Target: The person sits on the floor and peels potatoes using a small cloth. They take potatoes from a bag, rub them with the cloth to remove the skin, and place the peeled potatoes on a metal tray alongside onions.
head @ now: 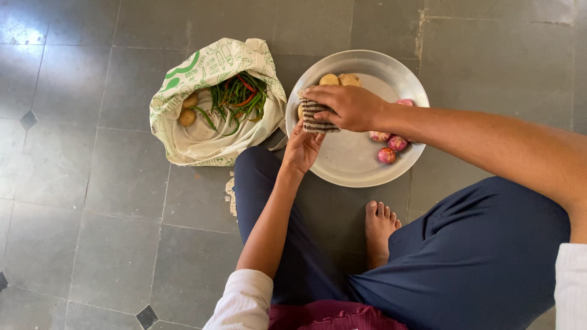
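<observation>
I sit on a grey tiled floor with a round steel plate [354,168] in front of me. My right hand [348,107] presses a striped cloth [315,116] over something at the plate's left rim. From below, my left hand [301,148] cups the cloth and whatever it wraps; that thing is hidden. Two pale potatoes [340,79] lie at the plate's far edge. A few pinkish onions [391,145] rest on its right side, partly behind my right forearm.
An open white cloth bag [211,131] with green print lies left of the plate. It holds green beans, a red chilli and two potatoes [188,110]. My bare foot [379,229] and blue-trousered legs fill the near floor.
</observation>
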